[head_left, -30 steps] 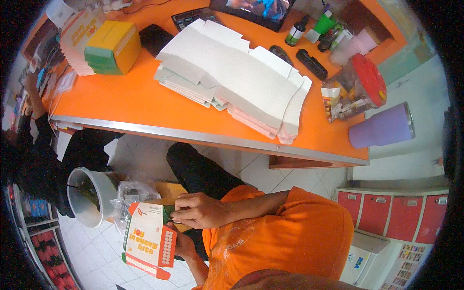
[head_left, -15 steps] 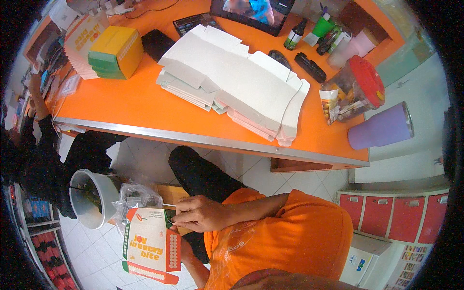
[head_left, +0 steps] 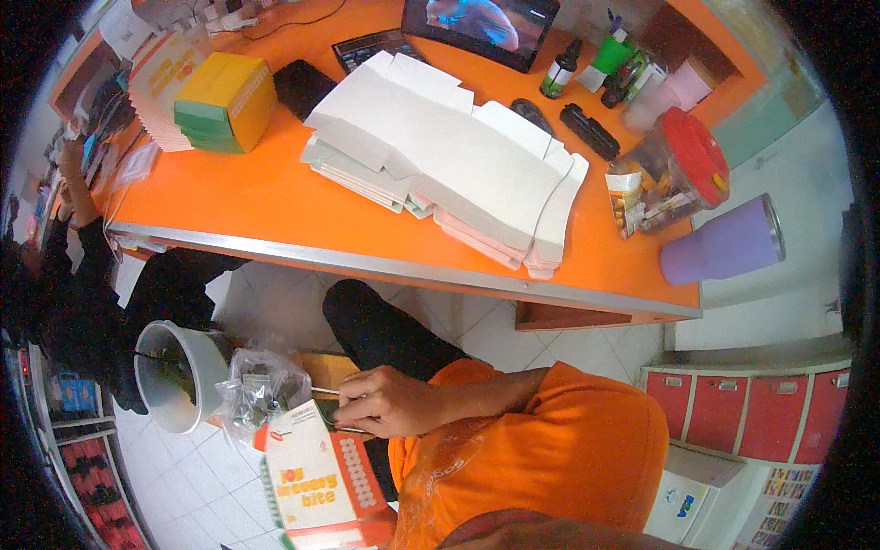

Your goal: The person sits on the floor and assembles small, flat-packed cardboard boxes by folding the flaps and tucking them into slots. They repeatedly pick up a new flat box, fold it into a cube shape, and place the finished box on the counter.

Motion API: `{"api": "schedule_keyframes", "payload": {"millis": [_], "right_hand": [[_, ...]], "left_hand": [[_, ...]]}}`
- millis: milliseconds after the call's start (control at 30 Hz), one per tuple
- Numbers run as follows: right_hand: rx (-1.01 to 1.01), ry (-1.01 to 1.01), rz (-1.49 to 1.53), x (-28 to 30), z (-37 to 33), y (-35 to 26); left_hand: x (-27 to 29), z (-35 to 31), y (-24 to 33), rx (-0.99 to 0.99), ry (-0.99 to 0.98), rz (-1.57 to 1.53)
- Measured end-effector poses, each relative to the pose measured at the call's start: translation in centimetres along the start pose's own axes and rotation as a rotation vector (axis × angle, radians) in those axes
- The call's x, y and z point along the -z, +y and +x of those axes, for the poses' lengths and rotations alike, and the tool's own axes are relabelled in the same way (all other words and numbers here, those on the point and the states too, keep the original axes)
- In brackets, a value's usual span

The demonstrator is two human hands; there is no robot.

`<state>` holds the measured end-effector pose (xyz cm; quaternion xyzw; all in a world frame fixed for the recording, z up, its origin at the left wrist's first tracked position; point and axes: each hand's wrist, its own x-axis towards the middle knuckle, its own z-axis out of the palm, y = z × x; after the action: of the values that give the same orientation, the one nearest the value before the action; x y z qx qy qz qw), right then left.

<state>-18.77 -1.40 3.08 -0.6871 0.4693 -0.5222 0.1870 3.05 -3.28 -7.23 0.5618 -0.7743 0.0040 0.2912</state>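
Observation:
My right hand (head_left: pixel 390 401) is closed round a thin pale stick (head_left: pixel 324 391) that juts out past the fingers. Its exact kind I cannot make out. Just below the hand is a flat printed carton (head_left: pixel 316 490), cream with orange lettering and red and green edges, tilted and slightly blurred. My left hand does not show; only bare skin of an arm (head_left: pixel 573 536) appears along the lower edge. Beside the carton lies a clear plastic bag (head_left: pixel 261 385) with small packets. Left of it stands a whitish bucket (head_left: pixel 211 367) with greenish-brown stuff inside.
An orange table (head_left: pixel 247 192) bears a stack of flat white cartons (head_left: pixel 440 147), a yellow and green box (head_left: pixel 225 103), a red-lidded jar (head_left: pixel 694 160), a purple tumbler (head_left: pixel 720 243), a bottle (head_left: pixel 559 71) and a screen (head_left: pixel 481 23). Another person in black (head_left: pixel 73 302) is at the left.
The printed carton has moved down and right and tipped. The left hand that showed beside it is now hidden. The right hand has shifted slightly, still holding the stick.

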Motion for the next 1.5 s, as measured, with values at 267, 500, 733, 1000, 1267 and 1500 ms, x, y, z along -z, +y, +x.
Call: {"api": "schedule_keyframes", "payload": {"millis": [267, 500, 733, 1000, 1267, 1500], "right_hand": [[0.031, -0.034, 0.153, -0.7, -0.3, 0.1], [-0.134, 0.137, 0.268, -0.2, 0.8, 0.4], [-0.314, -0.07, 0.41, -1.6, 0.0, 1.8], [-0.584, -0.141, 0.515, -1.2, -2.0, 4.7], [-0.585, -0.093, 0.07, -0.6, -1.6, 4.0], [-0.643, -0.02, 0.068, -0.4, -1.3, 4.0]], "left_hand": [[-0.3, -0.2, -0.2, 0.05, 0.023, -0.045], [-1.1, -0.3, 0.2, 0.184, 0.042, -0.255], [0.8, 1.1, 3.4, 0.562, -0.154, -1.186], [6.8, 5.7, 8.8, -0.069, -0.522, -0.82], [4.3, 1.7, 8.7, -0.254, -0.412, -0.382], [3.5, 2.5, 9.0, -0.251, -0.24, -0.352]]}}
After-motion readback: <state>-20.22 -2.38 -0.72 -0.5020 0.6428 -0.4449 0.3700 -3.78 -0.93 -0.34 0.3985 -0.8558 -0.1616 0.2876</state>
